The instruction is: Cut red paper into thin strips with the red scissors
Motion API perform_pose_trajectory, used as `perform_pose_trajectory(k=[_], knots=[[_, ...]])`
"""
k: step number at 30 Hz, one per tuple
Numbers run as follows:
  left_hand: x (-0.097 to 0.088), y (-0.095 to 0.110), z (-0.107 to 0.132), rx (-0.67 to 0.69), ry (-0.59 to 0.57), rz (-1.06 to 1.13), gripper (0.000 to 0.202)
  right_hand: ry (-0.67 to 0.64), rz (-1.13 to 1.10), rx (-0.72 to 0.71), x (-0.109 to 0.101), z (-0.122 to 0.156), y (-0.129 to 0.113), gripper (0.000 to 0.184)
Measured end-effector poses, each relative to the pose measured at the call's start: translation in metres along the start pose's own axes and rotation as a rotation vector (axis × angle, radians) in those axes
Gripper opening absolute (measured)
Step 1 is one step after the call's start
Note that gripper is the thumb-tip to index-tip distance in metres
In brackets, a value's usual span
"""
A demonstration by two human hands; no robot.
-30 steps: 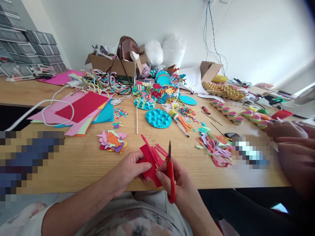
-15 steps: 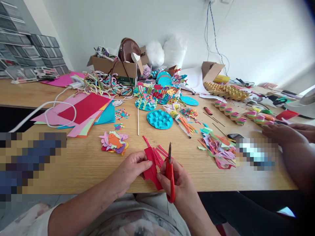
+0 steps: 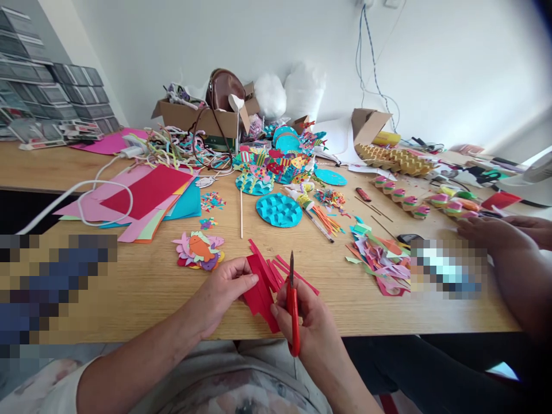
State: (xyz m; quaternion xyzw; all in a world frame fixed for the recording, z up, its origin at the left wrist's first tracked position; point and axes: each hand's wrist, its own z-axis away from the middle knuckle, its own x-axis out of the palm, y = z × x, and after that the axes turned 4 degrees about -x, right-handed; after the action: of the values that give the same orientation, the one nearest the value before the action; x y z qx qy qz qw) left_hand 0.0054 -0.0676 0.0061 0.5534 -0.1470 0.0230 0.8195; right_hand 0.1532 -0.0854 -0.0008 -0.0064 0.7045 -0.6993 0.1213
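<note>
Between the thumb and fingers of my left hand (image 3: 233,284) is a piece of red paper (image 3: 261,290), held just above the table's front edge. My right hand (image 3: 308,316) is closed around red-handled scissors (image 3: 292,310), their blades pointing up and away from me and looking shut. The right thumb is close to the paper's lower edge; I cannot tell whether it touches. Cut red strips (image 3: 297,275) lie on the table just beyond my hands. Left of them rests a pile of paper fish cutouts (image 3: 199,250).
Coloured paper sheets (image 3: 146,192) are stacked at the left. Ahead stand a blue wavy paper oval (image 3: 279,210) and glue bottles (image 3: 302,198). Paper scraps (image 3: 382,259) lie to the right, near another person's hands (image 3: 495,236). A cardboard box (image 3: 185,118) stands at the back.
My left hand has drawn the red paper slightly left, away from the scissors. The scissors have turned more upright and shifted slightly left.
</note>
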Motion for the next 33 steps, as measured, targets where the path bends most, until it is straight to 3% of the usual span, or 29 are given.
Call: perform_pose_trajectory(k=[3,8,14,25,33], knots=[[-0.001,-0.001,-0.001,0.005,-0.010,-0.002,0.011,0.050,0.012,-0.033,0.001,0.000,0.005,0.012],[-0.002,-0.002,0.000,0.008,-0.035,-0.006,0.015,0.001,0.093,-0.090,-0.002,0.003,0.009,0.010],[-0.001,-0.005,-0.001,-0.001,-0.041,-0.004,0.013,0.046,0.126,-0.144,-0.002,0.002,0.011,0.010],[0.002,-0.001,0.000,-0.032,-0.031,0.040,0.013,0.020,0.174,-0.128,-0.002,0.003,0.013,0.010],[-0.010,0.004,-0.002,-0.058,-0.105,0.137,0.015,-0.212,0.210,-0.063,-0.024,0.007,-0.004,0.027]])
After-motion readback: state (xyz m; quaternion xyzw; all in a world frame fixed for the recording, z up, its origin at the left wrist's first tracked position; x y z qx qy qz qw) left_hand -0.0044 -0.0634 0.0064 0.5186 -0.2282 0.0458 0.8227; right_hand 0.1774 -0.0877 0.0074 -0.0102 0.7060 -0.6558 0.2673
